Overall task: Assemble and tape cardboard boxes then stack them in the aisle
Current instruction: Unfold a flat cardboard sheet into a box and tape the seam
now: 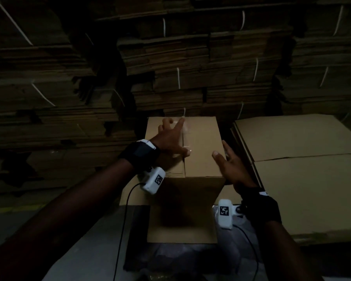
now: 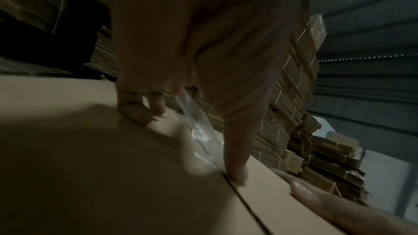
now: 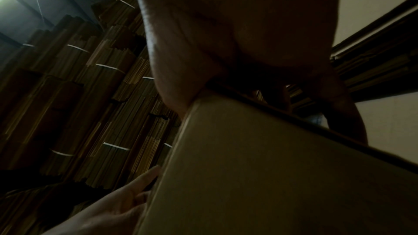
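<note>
Where two hands [image 1: 170,138] press, one box [image 1: 201,142]

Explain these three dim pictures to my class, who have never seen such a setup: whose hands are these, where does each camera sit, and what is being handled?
A person wears three cameras: one on the head, one on each wrist. The head view looks down at a brown cardboard box standing on end. The left hand lies spread on its top, fingers pressing a strip of clear shiny tape along the flap seam. The right hand lies flat against the box's right edge, steadying it. Neither hand grips anything. Flattened brown cardboard sheets lie to the right; strapped cardboard bundles rise behind.
</note>
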A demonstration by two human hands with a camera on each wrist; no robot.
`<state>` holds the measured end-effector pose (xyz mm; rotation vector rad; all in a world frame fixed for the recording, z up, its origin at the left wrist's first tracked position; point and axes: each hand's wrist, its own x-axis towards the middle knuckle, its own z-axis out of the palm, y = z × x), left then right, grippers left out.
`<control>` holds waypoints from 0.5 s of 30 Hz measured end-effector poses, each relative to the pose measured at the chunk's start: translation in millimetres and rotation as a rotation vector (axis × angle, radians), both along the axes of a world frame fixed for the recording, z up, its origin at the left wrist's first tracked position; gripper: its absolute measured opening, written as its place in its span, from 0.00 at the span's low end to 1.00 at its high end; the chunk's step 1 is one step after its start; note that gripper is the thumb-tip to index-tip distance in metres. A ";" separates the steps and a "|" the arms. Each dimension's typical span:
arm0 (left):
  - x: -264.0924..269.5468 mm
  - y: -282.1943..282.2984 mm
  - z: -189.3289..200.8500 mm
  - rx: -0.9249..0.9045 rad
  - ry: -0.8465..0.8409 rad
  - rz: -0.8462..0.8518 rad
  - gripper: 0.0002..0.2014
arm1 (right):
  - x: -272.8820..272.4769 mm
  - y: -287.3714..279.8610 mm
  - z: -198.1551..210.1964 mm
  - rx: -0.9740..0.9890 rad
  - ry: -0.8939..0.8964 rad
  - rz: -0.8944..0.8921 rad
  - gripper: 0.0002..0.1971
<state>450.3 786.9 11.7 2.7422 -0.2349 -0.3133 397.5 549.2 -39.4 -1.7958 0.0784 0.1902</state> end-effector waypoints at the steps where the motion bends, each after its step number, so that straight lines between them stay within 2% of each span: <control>1: 8.1 1.2 1.0 0.024 0.037 0.013 0.65 | 0.2 -0.4 -1.1 0.000 -0.002 -0.003 0.33; 3: 23.7 5.9 3.7 0.045 0.107 0.022 0.64 | 0.4 -0.2 -1.5 -0.010 0.005 -0.005 0.34; 4: 29.6 7.9 5.8 0.053 0.123 0.001 0.56 | 0.7 0.0 -1.7 -0.015 0.011 -0.006 0.34; 6: 38.2 9.4 9.7 0.043 0.090 -0.046 0.31 | 0.7 -0.1 -0.9 -0.018 0.013 -0.007 0.34; 8: 45.8 11.2 11.0 -0.014 -0.006 -0.037 0.16 | 0.6 0.0 0.5 -0.016 0.005 -0.008 0.34; 11: 56.0 17.6 8.4 -0.127 -0.134 0.092 0.10 | 0.0 0.0 0.0 -0.001 -0.001 -0.013 0.34; 13: 58.9 19.2 7.7 -0.231 -0.156 0.201 0.06 | -0.2 -0.4 -1.0 0.007 -0.006 -0.009 0.34; 15: 57.2 16.1 6.8 -0.292 -0.178 0.242 0.04 | -0.3 -0.6 -0.9 0.019 -0.006 -0.008 0.33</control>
